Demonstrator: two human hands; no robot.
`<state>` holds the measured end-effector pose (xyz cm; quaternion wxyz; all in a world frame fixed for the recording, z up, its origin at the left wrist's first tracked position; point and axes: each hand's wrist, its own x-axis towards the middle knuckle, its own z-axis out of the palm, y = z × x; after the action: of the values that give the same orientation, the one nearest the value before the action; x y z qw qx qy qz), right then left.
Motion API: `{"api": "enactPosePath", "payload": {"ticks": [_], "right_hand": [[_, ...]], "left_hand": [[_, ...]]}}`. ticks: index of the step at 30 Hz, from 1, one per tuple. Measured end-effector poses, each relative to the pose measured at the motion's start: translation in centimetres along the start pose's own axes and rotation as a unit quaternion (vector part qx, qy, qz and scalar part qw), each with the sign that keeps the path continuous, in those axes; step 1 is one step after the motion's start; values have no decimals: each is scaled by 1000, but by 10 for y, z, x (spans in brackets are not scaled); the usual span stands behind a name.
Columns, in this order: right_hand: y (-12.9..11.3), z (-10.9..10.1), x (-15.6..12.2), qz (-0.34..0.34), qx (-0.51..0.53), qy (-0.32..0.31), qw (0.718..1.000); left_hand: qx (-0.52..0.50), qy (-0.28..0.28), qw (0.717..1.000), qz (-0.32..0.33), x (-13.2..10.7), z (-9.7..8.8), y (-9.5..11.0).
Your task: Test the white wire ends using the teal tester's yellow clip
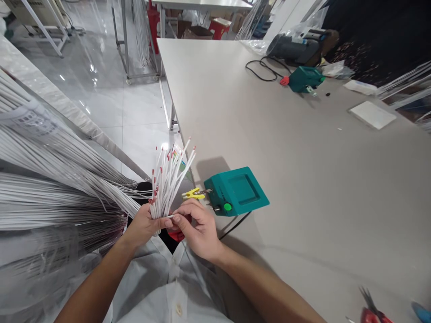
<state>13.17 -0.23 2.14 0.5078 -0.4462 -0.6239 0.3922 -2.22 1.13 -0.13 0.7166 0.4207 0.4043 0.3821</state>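
Observation:
A bundle of white wires (168, 184) with red tips fans upward out of my left hand (143, 226), whose fingers are wrapped round it. Close beside it, my right hand (200, 226) pinches the end of one white wire (170, 216) between thumb and forefinger. Just beyond my right hand, at the table's near left edge, is a green box-shaped device (237, 190) with a round green button. A yellow clip (193, 194) is attached to its left side by metal contacts. Something red shows below my hands, partly hidden by them.
Long bundles of white wire (60, 179) lie on a rack at my left. The grey table (303, 179) spreads to the right. Red-handled scissors (372, 309) lie at its near right. Farther back stand a second green device (305, 80), a black cable (266, 69) and a dark motor (296, 47).

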Motion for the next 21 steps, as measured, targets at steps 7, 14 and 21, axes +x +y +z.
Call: {"api": "enactPosePath", "payload": {"ticks": [7, 14, 21], "right_hand": [[3, -3, -1, -20, -4, 9, 1000], [7, -16, -1, -68, -34, 6, 997], [10, -20, 5, -94, -60, -18, 994]], "left_hand": [[-58, 89, 994, -17, 1, 5, 2], [-117, 294, 948, 30, 12, 6, 8], [-36, 273, 961, 32, 0, 6, 7]]}}
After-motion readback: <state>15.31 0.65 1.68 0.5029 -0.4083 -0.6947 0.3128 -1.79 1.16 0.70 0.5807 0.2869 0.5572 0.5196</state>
